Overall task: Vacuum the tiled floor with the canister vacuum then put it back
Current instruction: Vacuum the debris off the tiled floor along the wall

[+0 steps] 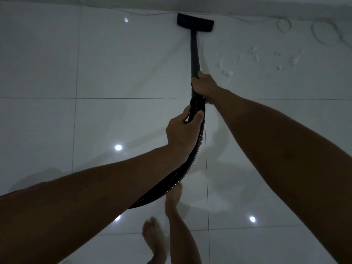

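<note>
Vacuuming, mid-task | right hand (204,86) clamped on wand (194,52) for reach | left hand (182,130) gripping hose (192,161) for slack | floor head (195,22) against wall, scraps (255,58) rightward

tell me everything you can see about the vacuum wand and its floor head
The vacuum wand is a straight black tube, plastic by its look, ending in a wide flat black floor head that rests on the tiled floor close to the wall. The right hand grips its near end; the left hand holds the ribbed black hose just behind, which curves back under the left arm.
</note>
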